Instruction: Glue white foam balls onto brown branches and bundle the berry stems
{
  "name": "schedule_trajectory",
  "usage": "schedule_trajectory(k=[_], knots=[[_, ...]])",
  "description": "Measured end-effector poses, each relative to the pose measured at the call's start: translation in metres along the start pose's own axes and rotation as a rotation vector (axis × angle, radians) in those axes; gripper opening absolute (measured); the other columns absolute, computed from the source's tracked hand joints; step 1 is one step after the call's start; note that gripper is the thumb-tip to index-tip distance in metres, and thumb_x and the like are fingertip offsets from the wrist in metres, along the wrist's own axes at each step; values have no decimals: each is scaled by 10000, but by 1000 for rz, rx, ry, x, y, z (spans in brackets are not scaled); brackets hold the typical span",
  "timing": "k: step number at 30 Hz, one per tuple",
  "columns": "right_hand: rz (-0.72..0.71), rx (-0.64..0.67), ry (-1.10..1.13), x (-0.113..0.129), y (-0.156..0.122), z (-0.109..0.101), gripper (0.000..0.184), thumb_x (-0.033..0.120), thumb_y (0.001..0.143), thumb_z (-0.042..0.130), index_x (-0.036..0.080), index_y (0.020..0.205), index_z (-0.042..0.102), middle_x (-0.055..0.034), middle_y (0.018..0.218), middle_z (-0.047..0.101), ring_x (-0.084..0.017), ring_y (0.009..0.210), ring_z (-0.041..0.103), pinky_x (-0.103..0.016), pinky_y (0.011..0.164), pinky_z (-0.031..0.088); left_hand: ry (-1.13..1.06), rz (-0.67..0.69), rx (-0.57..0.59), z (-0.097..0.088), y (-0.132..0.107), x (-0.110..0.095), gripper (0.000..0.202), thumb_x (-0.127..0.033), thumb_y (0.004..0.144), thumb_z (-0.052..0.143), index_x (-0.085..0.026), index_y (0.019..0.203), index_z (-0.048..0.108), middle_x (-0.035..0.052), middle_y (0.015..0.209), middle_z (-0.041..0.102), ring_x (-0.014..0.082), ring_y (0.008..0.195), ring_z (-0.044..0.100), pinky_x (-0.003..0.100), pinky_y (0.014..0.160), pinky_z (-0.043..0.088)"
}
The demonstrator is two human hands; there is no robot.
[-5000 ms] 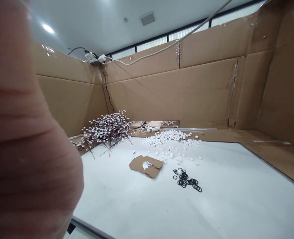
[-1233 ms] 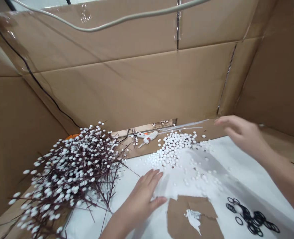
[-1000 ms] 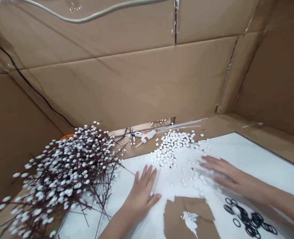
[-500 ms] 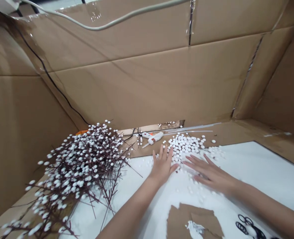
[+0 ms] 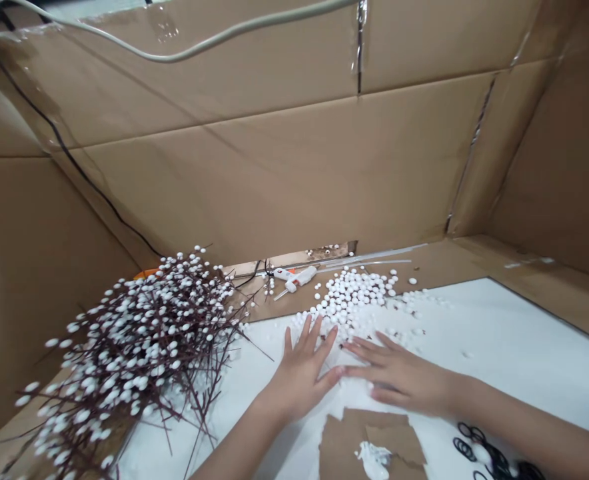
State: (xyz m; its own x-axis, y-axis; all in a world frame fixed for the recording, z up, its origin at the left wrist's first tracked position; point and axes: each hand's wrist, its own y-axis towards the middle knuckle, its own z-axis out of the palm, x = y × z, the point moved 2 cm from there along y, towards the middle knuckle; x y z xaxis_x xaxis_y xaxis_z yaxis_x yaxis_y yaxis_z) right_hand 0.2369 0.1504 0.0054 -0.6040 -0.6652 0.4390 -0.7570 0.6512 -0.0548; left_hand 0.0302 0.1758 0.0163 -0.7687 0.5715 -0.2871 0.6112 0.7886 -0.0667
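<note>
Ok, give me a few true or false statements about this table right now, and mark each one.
1. The left hand and right hand lie flat on the white board. True.
2. The glue gun sits on the white board. False: it lies on the brown cardboard beyond the board's edge, behind the white balls.
3. The black rings lie right of the cardboard scrap. True.
4. The left hand grips a branch. False: it holds nothing, and the branches lie to its left.
</note>
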Motion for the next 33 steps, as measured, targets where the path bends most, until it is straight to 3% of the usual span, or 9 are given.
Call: schedule_trajectory(k=[5,8,11,15,18,21,24,28,33], knots=[[115,-164,-189,-25,28,-17,458,452,924,184,344,1363,264,-42,1442,222,-243,1327,150,-601,1018,59,20,-7,8,4,6,-6,611,-543,849,148,-274,1392,70,30,1483,21,239,1348,-69,573,1054,47],[173,-319,-285,-36,24,-32,445,422,932,185,341,1359,276,-42,1415,300,-229,1313,219,-590,1027,65,3,76,15,5,9,-14,627,-546,844,198,-277,1392,49,28,1481,47,246,1351,-50,572,1058,46],[277,-444,-381,-49,-2,-43,432,418,926,212,355,1341,316,-21,1408,318,-233,1307,240,-586,1031,66,-15,172,56,10,16,-22,669,-567,823,271,-295,1389,39,34,1481,40,265,1350,-45,590,1048,21],[637,-464,-347,-75,-59,-43,553,573,852,274,356,1360,274,-32,1444,218,-329,1318,138,-655,973,146,14,192,93,16,35,-26,692,-566,809,323,-286,1390,71,69,1476,-6,290,1344,-64,637,1005,-42],[879,-473,-233,-97,-94,-39,642,634,822,236,329,1386,217,-45,1468,82,-342,1320,56,-633,983,163,44,147,46,16,52,-24,647,-529,837,284,-268,1394,82,77,1478,0,277,1345,-74,646,996,-37],[995,-530,-182,-115,-105,-39,671,628,830,175,264,1391,241,-79,1469,82,-347,1319,51,-637,992,123,93,109,-64,13,69,-19,567,-490,864,224,-281,1386,154,67,1482,68,257,1352,-45,642,1001,-29],[962,-532,-149,-119,-92,-38,652,603,849,126,254,1385,256,-92,1449,190,-331,1316,128,-664,977,114,107,27,-161,10,83,-13,539,-475,875,168,-280,1375,206,62,1479,126,253,1356,-6,641,1007,5],[806,-475,-82,-101,-59,-33,596,587,864,120,312,1360,302,-31,1417,285,-278,1313,176,-605,1018,151,45,-64,-213,4,85,-9,558,-479,875,113,-256,1379,201,52,1480,130,244,1357,2,617,1026,66],[686,-505,-51,-73,-46,-35,528,546,884,114,378,1373,224,20,1449,183,-269,1331,57,-618,1015,91,74,64,-193,-6,55,-10,528,-491,864,230,-342,1370,188,-4,1484,101,259,1355,-22,615,1028,-19]])
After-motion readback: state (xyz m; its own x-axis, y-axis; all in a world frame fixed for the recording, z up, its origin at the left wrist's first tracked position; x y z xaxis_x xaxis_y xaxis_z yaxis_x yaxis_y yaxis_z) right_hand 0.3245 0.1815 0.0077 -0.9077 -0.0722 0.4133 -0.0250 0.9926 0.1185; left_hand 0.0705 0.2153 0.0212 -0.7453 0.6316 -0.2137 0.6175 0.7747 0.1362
